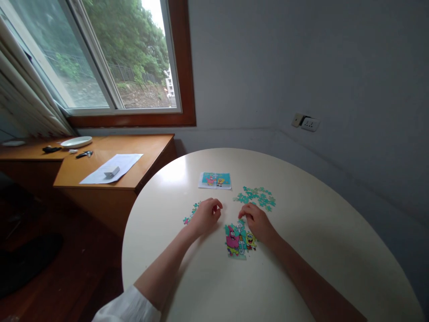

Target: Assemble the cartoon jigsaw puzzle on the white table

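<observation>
Head view looks down on a round white table, where a joined part of a jigsaw lies toward the near edge of the surface. The left hand is beside a small group of pieces, which lies closer to the left edge; its fingers are curled, with a narrow gap, and whether they hold a piece I cannot tell. The right hand is at the far border of the joined part, fingers bent and tips near together; if they pinch something, I cannot see. I judge that the step in hand is fitting at this border, and the next move would call for careful alignment and light pressing. Loose green pieces lie directly on the surface, not in a container, to the right of a picture sheet near the far edge. One white dish stands on the wooden desk; its contents I cannot make out.
</observation>
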Available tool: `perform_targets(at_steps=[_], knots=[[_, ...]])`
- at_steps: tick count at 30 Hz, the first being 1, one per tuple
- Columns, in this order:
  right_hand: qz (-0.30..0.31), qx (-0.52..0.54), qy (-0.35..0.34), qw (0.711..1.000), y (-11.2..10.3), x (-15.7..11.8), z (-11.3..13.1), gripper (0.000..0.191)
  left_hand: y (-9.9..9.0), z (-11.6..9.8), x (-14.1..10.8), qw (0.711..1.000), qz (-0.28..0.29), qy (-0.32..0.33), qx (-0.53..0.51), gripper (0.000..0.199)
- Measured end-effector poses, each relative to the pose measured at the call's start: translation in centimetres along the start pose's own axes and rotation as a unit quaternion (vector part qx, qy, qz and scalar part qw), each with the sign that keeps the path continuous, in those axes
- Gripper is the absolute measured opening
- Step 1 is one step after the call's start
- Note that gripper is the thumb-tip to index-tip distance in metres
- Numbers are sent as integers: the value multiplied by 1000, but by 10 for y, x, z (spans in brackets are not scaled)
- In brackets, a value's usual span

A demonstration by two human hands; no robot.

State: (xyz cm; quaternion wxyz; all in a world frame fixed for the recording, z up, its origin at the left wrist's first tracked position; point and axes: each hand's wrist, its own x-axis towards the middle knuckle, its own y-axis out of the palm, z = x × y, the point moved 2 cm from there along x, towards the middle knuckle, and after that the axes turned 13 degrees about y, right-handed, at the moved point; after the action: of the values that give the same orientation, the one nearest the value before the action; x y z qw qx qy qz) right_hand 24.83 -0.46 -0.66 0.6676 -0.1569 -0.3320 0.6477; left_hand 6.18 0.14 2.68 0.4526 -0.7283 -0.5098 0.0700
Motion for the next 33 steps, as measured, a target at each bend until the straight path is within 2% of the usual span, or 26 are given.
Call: perform_targets(at_steps=[2,5,7,10,13,19,25,33], knots=[[2,1,0,1000,0,0,-1,31,-17,8,2,998,-23,-51,8,15],[2,3,2,1000,0,1,-1,31,-43,21,1,992,-12,-117,47,12],[3,3,2,1000,1,1,-1,30,-55,28,-2,986,32,-144,80,12],[4,2,3,1000,1,1,-1,30,-64,34,-8,966,133,-202,94,16],[2,2,7,1000,1,1,-1,30,-66,35,-13,948,191,-230,105,21],[2,4,9,1000,0,1,0,30,-66,31,-13,933,226,-240,144,24],[3,3,9,1000,1,0,0,30,-63,26,-12,935,232,-235,133,17],[4,1,5,1000,0,0,2,31,-60,27,-12,947,205,-216,119,8]])
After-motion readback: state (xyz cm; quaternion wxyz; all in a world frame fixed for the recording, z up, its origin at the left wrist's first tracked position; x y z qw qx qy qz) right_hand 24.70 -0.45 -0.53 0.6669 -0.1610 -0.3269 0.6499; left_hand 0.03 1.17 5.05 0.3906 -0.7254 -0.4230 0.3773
